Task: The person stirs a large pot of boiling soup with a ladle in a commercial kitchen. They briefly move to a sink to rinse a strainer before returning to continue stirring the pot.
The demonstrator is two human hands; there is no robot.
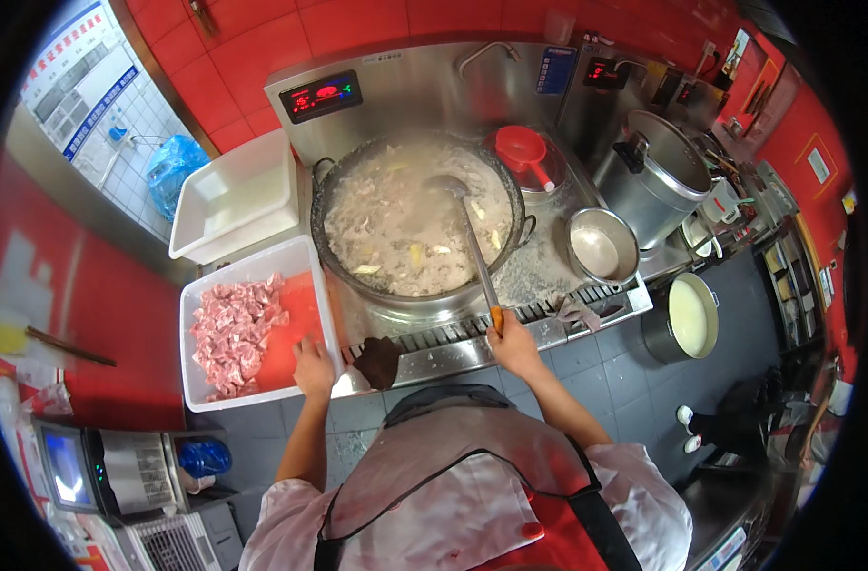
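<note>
My right hand point(512, 344) is closed on the orange handle grip of a long metal ladle point(475, 239), whose bowl lies at the surface of the cloudy broth. The broth, with pale yellow pieces and foam, fills a wide dark wok point(320, 246) on a steel range. At the left, my left hand point(314, 365) reaches over the right front rim of a white plastic tub point(310, 268), fingers bent down inside. Raw meat chunks point(234, 332) lie heaped in the tub's left part, beside reddish liquid. Whether the fingers hold anything is hidden.
An empty white tub point(234, 239) stands behind the meat tub. Right of the wok are a red plastic ladle point(521, 148), a steel pot point(602, 246) and a tall stockpot point(644, 185). Dark cloth point(378, 362) lies on the front edge. A bucket point(659, 328) and a person point(741, 428) are at right.
</note>
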